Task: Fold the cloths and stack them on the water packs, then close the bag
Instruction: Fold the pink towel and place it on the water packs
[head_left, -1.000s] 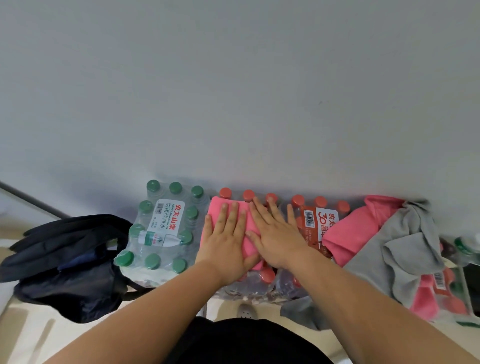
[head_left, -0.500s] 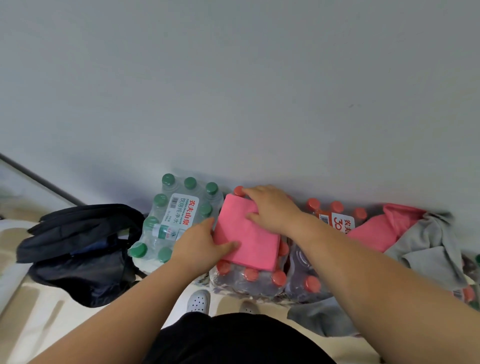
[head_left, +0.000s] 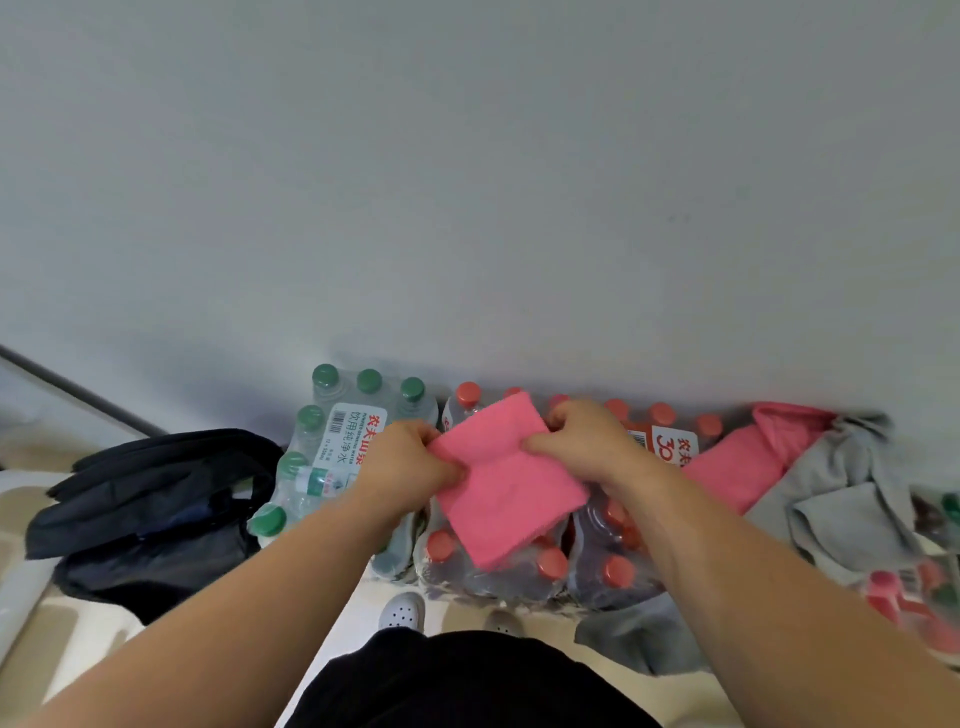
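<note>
Finding: you pinch the folded pink cloth (head_left: 501, 493) at opposite side edges, left hand (head_left: 410, 467) and right hand (head_left: 587, 447), over the red-capped water pack (head_left: 551, 564) (long axis toward you).

Pink folded cloth (head_left: 506, 483), green-capped pack (head_left: 332, 441), red-capped packs (head_left: 613, 561), black bag (head_left: 150, 509), grey cloth (head_left: 852, 499).

1. A plain grey wall (head_left: 467, 182) fills the upper part of the view.
2. A dark, thin strip (head_left: 78, 389) runs aslant along the wall's left side.
3. The floor (head_left: 104, 639) is pale, with beige patches.
4. A white perforated shoe (head_left: 401, 613) stands on the floor, with a second shoe (head_left: 501, 622) just beside it.
5. A black garment (head_left: 467, 680) covers the bottom centre, partly hiding both shoes.
</note>
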